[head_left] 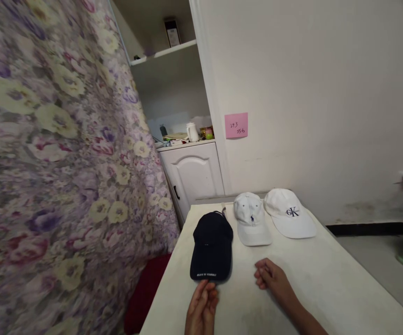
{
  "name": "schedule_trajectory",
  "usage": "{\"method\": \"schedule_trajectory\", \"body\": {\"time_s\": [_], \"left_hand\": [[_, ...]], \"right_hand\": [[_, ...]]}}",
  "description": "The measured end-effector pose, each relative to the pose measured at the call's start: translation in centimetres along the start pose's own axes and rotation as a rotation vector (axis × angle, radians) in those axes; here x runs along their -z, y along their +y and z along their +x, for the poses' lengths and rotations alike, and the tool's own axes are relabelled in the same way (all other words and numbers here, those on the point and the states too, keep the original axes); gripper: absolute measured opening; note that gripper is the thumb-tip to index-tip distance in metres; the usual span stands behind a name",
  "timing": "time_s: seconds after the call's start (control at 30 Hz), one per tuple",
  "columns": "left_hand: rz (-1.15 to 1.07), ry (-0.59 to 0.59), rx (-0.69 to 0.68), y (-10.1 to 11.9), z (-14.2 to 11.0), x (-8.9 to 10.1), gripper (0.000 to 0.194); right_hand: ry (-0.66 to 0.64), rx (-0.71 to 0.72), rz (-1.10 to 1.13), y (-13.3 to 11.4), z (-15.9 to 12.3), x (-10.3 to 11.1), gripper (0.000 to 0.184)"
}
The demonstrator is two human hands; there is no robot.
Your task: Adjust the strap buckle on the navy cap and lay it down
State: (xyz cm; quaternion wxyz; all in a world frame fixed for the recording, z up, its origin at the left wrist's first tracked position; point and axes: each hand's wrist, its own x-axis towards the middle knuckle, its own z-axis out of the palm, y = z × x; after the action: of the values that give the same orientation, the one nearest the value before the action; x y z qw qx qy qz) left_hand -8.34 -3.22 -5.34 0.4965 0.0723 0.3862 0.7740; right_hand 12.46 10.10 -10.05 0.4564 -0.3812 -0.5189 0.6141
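Three baseball caps sit in a row on the white table [327,284], brims toward the person: one navy cap [211,246] and two white caps [251,218] [288,213]. Left hand [201,311] lies loosely curled just below the navy brim, empty. Right hand [270,275] rests curled on the tabletop, holding nothing.

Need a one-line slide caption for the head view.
Left hand at the navy cap's brim, right hand resting beside two white caps.
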Motion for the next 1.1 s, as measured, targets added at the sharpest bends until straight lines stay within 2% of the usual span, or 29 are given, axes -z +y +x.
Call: {"method": "schedule_trajectory", "body": {"time_s": [0.1, 0.23, 0.37, 0.47, 0.7, 0.87, 0.93, 1.0, 1.1], "left_hand": [[-0.023, 0.012, -0.02, 0.8, 0.3, -1.3, 0.017], [-0.079, -0.012, -0.013, 1.2, 0.9, -3.2, 0.022], [-0.106, -0.031, 0.038, 1.4, 2.2, -4.9, 0.019], [-0.108, -0.039, 0.047, 2.0, 3.2, -6.0, 0.026], [-0.151, -0.128, -0.123, 4.3, 4.3, -8.4, 0.045], [-0.15, -0.163, -0.201, 5.1, 3.3, -10.6, 0.056], [-0.145, -0.18, -0.209, 4.6, 2.3, -11.2, 0.06], [-0.135, -0.19, -0.19, 3.3, 1.4, -10.9, 0.064], [-0.117, -0.215, -0.057, -0.3, 0.1, -8.9, 0.061]], "right_hand": [[0.001, -0.001, 0.006, 0.0, 0.1, -0.1, 0.034], [-0.002, -0.004, 0.016, -0.1, 0.2, -0.2, 0.036], [0.002, -0.001, 0.022, -0.1, 0.4, -0.4, 0.034], [0.007, 0.003, 0.027, -0.1, 0.4, -0.5, 0.032], [0.014, -0.006, 0.046, -0.3, 0.5, -0.7, 0.03], [0.011, -0.034, 0.083, -0.4, 0.7, -0.8, 0.03], [0.0, -0.047, 0.119, -0.6, 0.8, -0.8, 0.033], [-0.026, -0.064, 0.179, -1.1, 0.8, -0.7, 0.04], [-0.094, -0.104, 0.323, -2.6, 0.5, -0.1, 0.05]]}}
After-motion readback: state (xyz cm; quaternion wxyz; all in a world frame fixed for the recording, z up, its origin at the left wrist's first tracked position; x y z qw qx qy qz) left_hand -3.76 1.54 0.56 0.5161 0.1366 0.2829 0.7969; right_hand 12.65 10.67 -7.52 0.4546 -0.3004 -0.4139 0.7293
